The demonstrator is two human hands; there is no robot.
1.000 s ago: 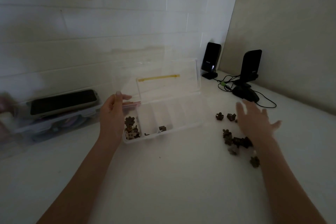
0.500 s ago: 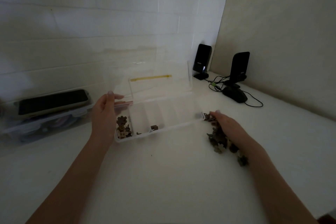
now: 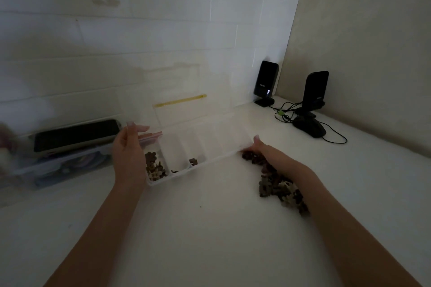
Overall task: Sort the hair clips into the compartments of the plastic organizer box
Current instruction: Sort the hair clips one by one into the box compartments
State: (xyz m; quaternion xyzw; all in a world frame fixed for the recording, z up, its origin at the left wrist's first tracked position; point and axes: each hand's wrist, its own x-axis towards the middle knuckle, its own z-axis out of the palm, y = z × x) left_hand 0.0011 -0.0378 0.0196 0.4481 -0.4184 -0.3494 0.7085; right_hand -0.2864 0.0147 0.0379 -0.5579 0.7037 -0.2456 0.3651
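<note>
A clear plastic organizer box [image 3: 211,161] lies on the white table with its lid tipped up against the wall. Its leftmost compartment holds several small brown hair clips [image 3: 154,166]; one clip [image 3: 193,161] sits in a middle compartment. My left hand [image 3: 128,154] grips the box's left end. My right hand [image 3: 268,154] lies cupped on the table at the box's right end, over a line of loose hair clips [image 3: 278,190] that runs along my forearm. Whether its fingers hold any clip is hidden.
A second clear box [image 3: 58,165] with a dark phone [image 3: 74,135] on top stands at the left by the wall. Two black speakers [image 3: 265,82] [image 3: 313,91], a mouse [image 3: 309,126] and cables sit in the back right corner.
My right hand came down from above the table onto the loose clips and swept them left, up against the box's right end. My left hand has stayed on the box.
</note>
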